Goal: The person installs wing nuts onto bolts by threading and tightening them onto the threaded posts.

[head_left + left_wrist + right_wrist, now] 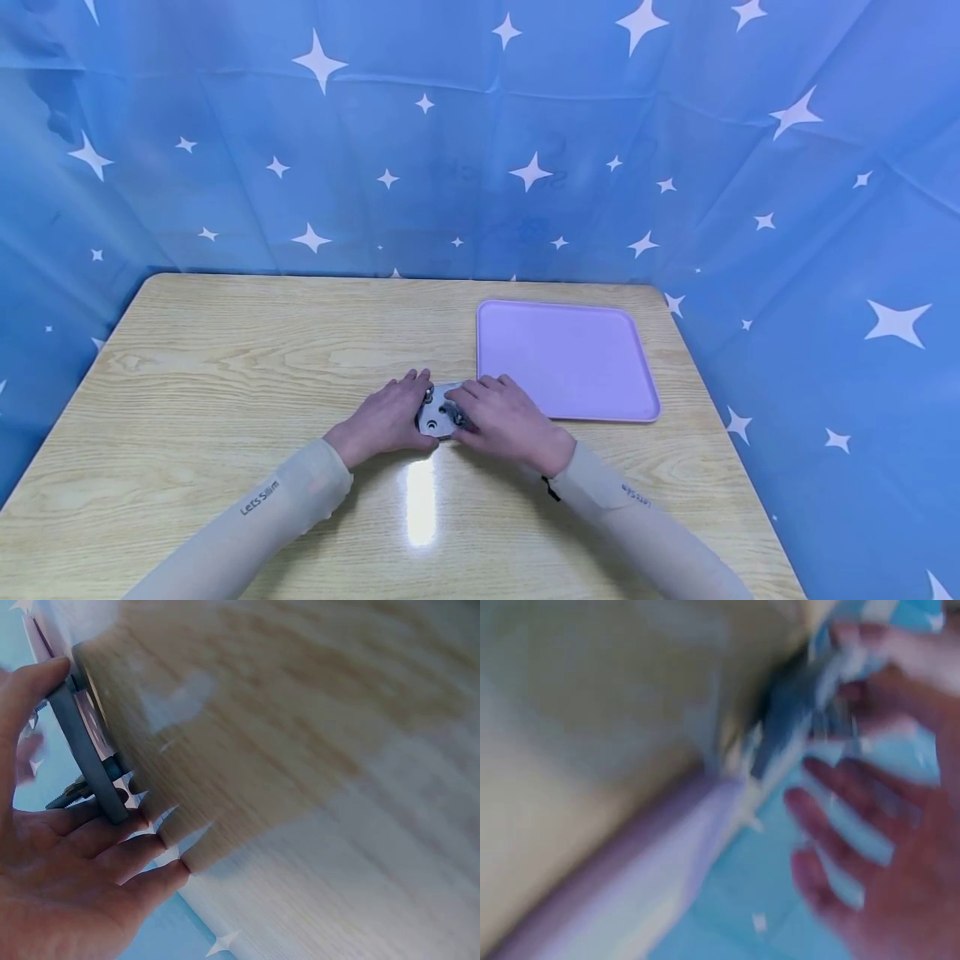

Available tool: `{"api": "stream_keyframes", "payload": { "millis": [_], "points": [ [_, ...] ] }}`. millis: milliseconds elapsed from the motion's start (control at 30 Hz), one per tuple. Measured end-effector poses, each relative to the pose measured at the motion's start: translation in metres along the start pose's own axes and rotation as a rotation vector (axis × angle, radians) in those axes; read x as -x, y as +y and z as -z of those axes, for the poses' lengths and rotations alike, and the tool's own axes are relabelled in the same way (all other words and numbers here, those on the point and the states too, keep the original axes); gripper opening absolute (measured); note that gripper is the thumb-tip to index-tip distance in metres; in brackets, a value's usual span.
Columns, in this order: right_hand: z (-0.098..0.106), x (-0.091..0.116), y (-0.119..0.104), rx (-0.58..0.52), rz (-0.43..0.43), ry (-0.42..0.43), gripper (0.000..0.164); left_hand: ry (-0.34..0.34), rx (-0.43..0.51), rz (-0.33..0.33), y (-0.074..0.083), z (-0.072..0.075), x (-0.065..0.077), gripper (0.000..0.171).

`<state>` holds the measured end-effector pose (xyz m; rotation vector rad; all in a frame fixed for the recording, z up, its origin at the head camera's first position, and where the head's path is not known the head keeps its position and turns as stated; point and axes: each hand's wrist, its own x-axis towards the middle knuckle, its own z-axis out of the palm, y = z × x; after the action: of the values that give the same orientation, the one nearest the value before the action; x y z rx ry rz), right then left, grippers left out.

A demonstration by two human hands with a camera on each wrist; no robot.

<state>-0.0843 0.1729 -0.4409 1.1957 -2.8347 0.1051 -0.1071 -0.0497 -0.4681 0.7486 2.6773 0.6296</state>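
Observation:
A grey metal plate [433,423] with holes lies low over the table in the head view. My left hand [382,421] grips its left side, with the thumb on the near edge and the fingers at the far edge. Edge-on in the left wrist view, the plate [84,750] shows a threaded bolt [69,795] sticking out of its face. Over the plate's right part, my right hand [506,421] pinches a dark bolt [455,414] between thumb and forefinger. Its other fingers are spread in the blurred right wrist view, where details of the bolt are lost.
A purple tray [566,362] lies on the wooden table [262,367], just beyond and to the right of my right hand. Behind and beside the table hangs a blue curtain [450,133] with white stars.

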Motion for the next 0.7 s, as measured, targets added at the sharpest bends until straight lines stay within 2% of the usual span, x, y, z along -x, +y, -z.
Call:
{"api": "stream_keyframes", "payload": {
  "millis": [100, 200, 300, 433, 700],
  "points": [
    [0.009, 0.002, 0.01, 0.021, 0.155, -0.051, 0.051, -0.009, 0.0, 0.004, 0.0, 0.0, -0.001, 0.102],
    [0.013, 0.003, 0.015, 0.079, 0.261, -0.051, 0.047, -0.016, -0.004, 0.009, 0.0, -0.001, -0.002, 0.101],
    [0.014, 0.003, 0.015, 0.137, 0.283, -0.072, 0.041, -0.014, -0.003, 0.014, 0.0, -0.001, -0.002, 0.101],
    [0.012, 0.001, 0.015, 0.162, 0.297, -0.071, 0.034, -0.013, 0.001, 0.019, 0.001, 0.0, -0.002, 0.102],
    [0.003, 0.001, 0.013, 0.189, 0.27, 0.028, 0.02, -0.008, 0.004, 0.026, 0.002, 0.0, -0.001, 0.104]
  ]
}}
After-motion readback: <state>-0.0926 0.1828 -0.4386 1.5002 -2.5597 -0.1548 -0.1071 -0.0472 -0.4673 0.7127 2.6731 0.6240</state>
